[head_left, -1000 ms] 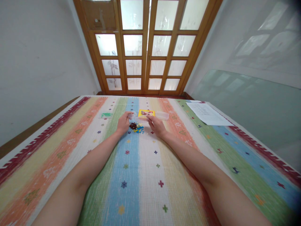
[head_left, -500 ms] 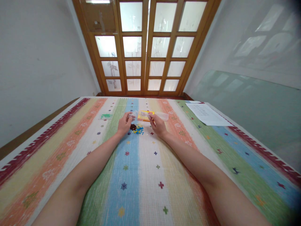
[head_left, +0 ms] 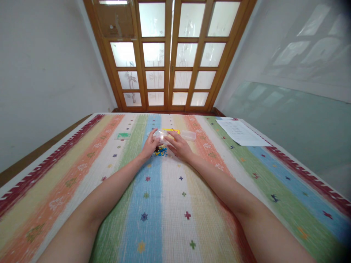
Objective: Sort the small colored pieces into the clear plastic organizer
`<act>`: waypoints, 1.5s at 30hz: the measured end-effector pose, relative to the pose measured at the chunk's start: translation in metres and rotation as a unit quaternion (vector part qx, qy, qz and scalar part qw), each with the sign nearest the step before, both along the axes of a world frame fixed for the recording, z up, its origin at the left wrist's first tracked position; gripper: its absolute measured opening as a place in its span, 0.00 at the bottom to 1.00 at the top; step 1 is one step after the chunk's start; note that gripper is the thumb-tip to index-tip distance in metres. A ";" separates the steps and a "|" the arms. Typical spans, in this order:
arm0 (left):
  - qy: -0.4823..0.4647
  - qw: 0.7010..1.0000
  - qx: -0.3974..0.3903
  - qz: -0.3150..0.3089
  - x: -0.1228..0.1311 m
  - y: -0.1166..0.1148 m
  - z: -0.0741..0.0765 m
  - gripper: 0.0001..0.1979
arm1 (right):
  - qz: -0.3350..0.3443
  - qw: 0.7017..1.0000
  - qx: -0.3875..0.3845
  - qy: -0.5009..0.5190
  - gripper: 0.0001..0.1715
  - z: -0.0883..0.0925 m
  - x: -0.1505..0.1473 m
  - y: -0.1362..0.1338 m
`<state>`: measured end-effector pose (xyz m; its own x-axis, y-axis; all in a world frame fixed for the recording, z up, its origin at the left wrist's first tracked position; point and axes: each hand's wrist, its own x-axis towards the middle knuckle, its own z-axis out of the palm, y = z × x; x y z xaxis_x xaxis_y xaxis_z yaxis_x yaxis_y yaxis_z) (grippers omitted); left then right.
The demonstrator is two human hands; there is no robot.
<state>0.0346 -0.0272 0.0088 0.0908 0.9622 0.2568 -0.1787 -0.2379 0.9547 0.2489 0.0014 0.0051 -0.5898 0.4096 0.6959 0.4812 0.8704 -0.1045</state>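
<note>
Between my hands is a clear, shiny plastic bag (head_left: pixel 161 134), just above a small pile of toy bricks (head_left: pixel 161 151) in blue, yellow and dark brown. My left hand (head_left: pixel 149 145) is closed on the bag's left side, thumb below and fingers above. From the other side my right hand (head_left: pixel 181 146) holds the bag with bent fingers. Behind the right fingers shows part of a yellow packet (head_left: pixel 176 131) with a red mark. The back of the pile is partly hidden by the hands.
Right of the packet lies a clear plastic container (head_left: pixel 188 136). A clear packet of green pieces (head_left: pixel 123 135) is at the left. Printed paper sheets (head_left: pixel 242 133) rest on the striped tablecloth (head_left: pixel 175 204) at the right, near the table's edge.
My hands have come closer together over the pile, and the right one has moved left across the yellow packet. The clear bag now shows between them, covering more of the packet.
</note>
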 end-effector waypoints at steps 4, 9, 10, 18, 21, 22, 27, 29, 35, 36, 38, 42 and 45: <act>0.015 1.000 -0.006 0.012 0.002 0.001 0.000 0.37 | 0.001 1.000 -0.006 -0.004 0.32 -0.001 -0.001 0.000; 0.035 0.999 0.018 0.023 -0.001 0.003 -0.002 0.35 | -0.003 1.000 -0.008 0.009 0.36 -0.007 -0.001 0.004; 0.035 0.999 0.021 0.027 -0.002 0.004 -0.003 0.35 | -0.005 1.000 -0.009 0.013 0.36 -0.008 0.000 0.004; -0.003 0.998 -0.016 0.056 -0.012 0.019 -0.012 0.36 | -0.030 0.999 -0.022 0.034 0.39 -0.010 0.004 0.007; -0.006 0.997 -0.055 0.054 -0.012 0.021 -0.013 0.36 | -0.024 0.999 -0.005 0.029 0.37 -0.010 0.003 0.008; -0.009 0.996 -0.069 0.047 -0.011 0.021 -0.013 0.36 | -0.022 0.999 0.002 0.025 0.35 -0.010 0.003 0.008; 0.009 0.994 -0.108 0.024 -0.002 0.012 -0.008 0.37 | -0.012 0.999 0.032 -0.008 0.27 -0.002 0.002 0.002; 0.034 0.993 -0.110 0.025 0.001 0.009 -0.007 0.36 | -0.009 0.999 0.033 -0.021 0.25 0.001 0.002 -0.001; 0.046 0.990 -0.128 0.027 0.000 0.010 -0.009 0.30 | -0.004 0.999 0.018 -0.044 0.27 0.006 0.001 -0.002; 0.048 0.990 -0.127 0.023 -0.001 0.011 -0.009 0.29 | -0.003 0.999 0.017 -0.045 0.27 0.006 0.001 -0.002; 0.058 0.991 -0.119 0.017 -0.002 0.011 -0.009 0.27 | -0.002 0.999 0.017 -0.044 0.26 0.007 0.001 -0.002; 0.078 0.992 -0.102 0.016 -0.003 0.011 -0.009 0.28 | -0.003 0.999 0.020 -0.043 0.25 0.009 0.002 -0.002; 0.087 0.991 -0.100 0.021 -0.002 0.011 -0.009 0.31 | -0.003 0.999 0.020 -0.046 0.26 0.008 0.002 -0.001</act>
<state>0.0322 -0.0161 -0.0002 0.0753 0.9961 0.0454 -0.0009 -0.0455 0.9990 0.2512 0.0002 0.0128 -0.6499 0.3856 0.6549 0.4916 0.8705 -0.0248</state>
